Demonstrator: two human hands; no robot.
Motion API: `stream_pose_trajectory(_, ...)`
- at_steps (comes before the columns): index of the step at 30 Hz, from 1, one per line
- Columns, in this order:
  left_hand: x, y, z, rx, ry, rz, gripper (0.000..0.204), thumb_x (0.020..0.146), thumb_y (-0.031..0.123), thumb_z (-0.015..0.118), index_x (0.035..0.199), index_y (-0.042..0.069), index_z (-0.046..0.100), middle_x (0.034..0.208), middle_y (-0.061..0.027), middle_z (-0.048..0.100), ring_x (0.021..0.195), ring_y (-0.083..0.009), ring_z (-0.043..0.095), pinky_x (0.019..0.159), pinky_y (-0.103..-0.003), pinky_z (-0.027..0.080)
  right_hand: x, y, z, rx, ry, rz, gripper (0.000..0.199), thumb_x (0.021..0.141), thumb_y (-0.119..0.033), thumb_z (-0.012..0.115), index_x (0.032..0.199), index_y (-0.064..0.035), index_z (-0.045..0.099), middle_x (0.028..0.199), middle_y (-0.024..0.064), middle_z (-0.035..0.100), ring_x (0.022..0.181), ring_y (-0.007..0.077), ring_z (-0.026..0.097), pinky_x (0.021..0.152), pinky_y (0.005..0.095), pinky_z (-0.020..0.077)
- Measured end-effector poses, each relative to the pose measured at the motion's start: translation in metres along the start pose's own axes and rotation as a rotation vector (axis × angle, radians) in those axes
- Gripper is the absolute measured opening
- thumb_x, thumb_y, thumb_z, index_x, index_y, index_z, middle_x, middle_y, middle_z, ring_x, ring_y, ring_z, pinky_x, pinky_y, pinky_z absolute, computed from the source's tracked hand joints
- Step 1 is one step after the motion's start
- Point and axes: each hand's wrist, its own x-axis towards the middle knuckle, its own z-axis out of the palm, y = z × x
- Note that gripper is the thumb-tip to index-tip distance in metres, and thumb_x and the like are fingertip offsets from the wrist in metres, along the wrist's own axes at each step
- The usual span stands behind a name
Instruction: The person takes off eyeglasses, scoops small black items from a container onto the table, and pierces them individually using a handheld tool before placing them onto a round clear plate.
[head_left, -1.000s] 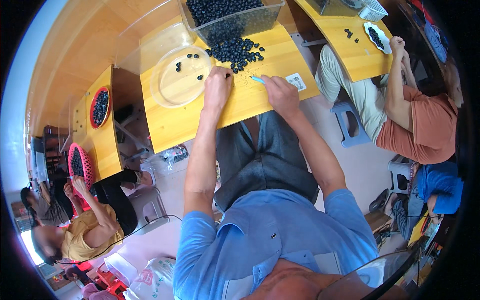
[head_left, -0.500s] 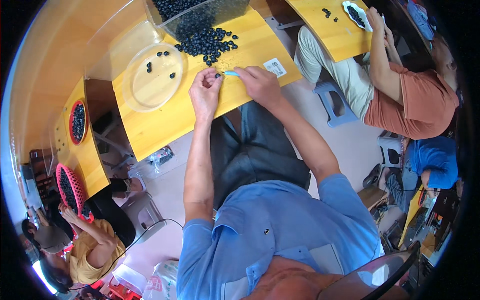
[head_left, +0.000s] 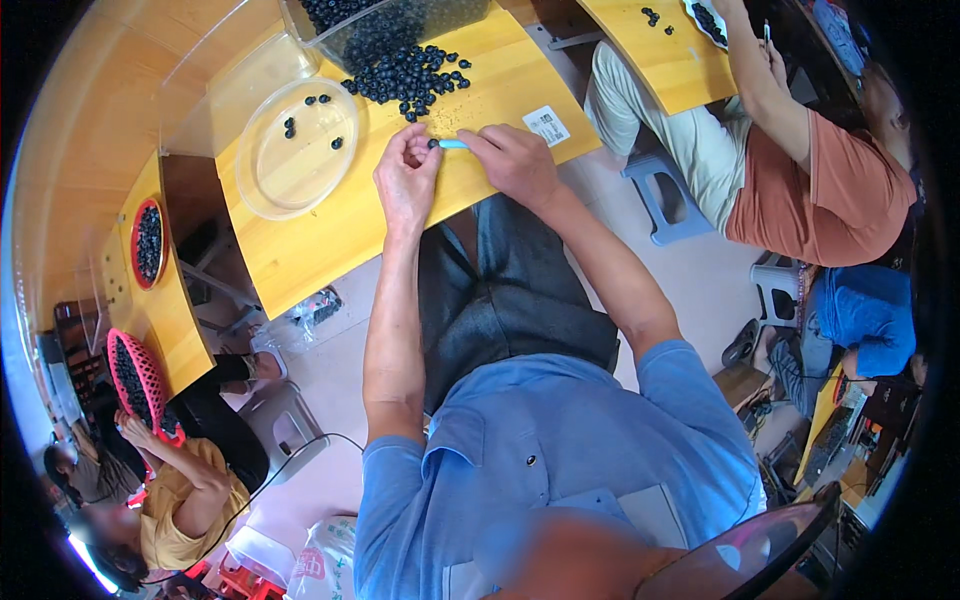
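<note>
In the fingertips of my left hand (head_left: 407, 176) sits a small black bead-like ball (head_left: 433, 144), pinched between thumb and fingers. My right hand (head_left: 512, 162) is closed around a slim light-blue tool (head_left: 452, 144), whose tip points left and meets the ball. Just beyond my hands lies a loose pile of the same black balls (head_left: 412, 78) on the yellow table (head_left: 320, 255). Left of my hands, a shallow clear round tray (head_left: 270, 185) holds several of these balls. The tool's far end is hidden in my right hand.
A clear bin (head_left: 400, 40) full of black balls stands behind the pile. A white label (head_left: 545, 126) lies to the right. Co-workers sit on both sides: a person in an orange shirt (head_left: 815, 195) at the right table, another with a pink basket (head_left: 150, 375) at left.
The light-blue tool's tip has come up against the ball in my left fingers. The orange-shirted co-worker's hand has shifted upward by the white dish. The whole view has shifted slightly.
</note>
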Motion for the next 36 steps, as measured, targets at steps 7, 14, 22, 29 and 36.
stream_pose_trajectory(7,0.0,-0.004,0.001,-0.092,-0.002,0.002,0.043,0.09,-0.004,0.074,0.129,-0.003,0.058,0.097,-0.0046,0.067,0.08,-0.0083,0.063,0.07,-0.021,0.052,0.001,-0.001,0.0,-0.012,0.009,-0.002,0.027,0.08,-0.013,0.065,0.106,-0.012,0.073,0.079,0.0013,0.059,0.072,0.018,0.064,0.063,0.0326,0.0537)
stream_pose_trajectory(14,-0.005,-0.002,0.0,-0.161,0.015,-0.055,0.043,0.087,-0.001,0.078,0.126,-0.001,0.06,0.095,-0.006,0.071,0.085,-0.0111,0.068,0.079,-0.026,0.056,-0.001,0.003,0.006,-0.032,-0.029,0.138,0.026,0.081,-0.012,0.064,0.106,-0.011,0.073,0.078,0.0026,0.061,0.072,0.0196,0.067,0.063,0.0342,0.0547)
stream_pose_trajectory(22,-0.006,-0.002,-0.001,-0.082,0.067,0.057,0.017,0.086,-0.001,0.078,0.103,-0.002,0.075,0.095,-0.0055,0.068,0.08,-0.0097,0.065,0.075,-0.024,0.053,-0.001,0.003,0.006,-0.008,-0.006,0.142,0.023,0.082,-0.01,0.064,0.103,-0.0112,0.073,0.079,0.0026,0.062,0.072,0.0203,0.067,0.063,0.0349,0.0545)
stream_pose_trajectory(29,-0.005,-0.007,-0.004,-0.11,0.106,0.057,0.013,0.088,0.0,0.077,0.1,-0.002,0.074,0.091,-0.0041,0.066,0.079,-0.0096,0.063,0.073,-0.024,0.051,-0.001,0.002,0.004,0.013,0.035,0.145,0.024,0.082,-0.009,0.064,0.104,-0.0106,0.073,0.079,0.0033,0.061,0.072,0.0217,0.066,0.063,0.0357,0.0541)
stream_pose_trajectory(36,0.022,0.004,-0.073,0.039,0.384,0.222,0.013,0.091,0.002,0.073,0.104,-0.001,0.072,0.092,-0.0061,0.07,0.083,-0.0128,0.065,0.077,-0.028,0.053,-0.001,0.002,0.001,0.03,0.041,0.161,0.023,0.083,-0.008,0.065,0.105,-0.0098,0.072,0.079,0.0045,0.061,0.074,0.0226,0.067,0.063,0.0362,0.054)
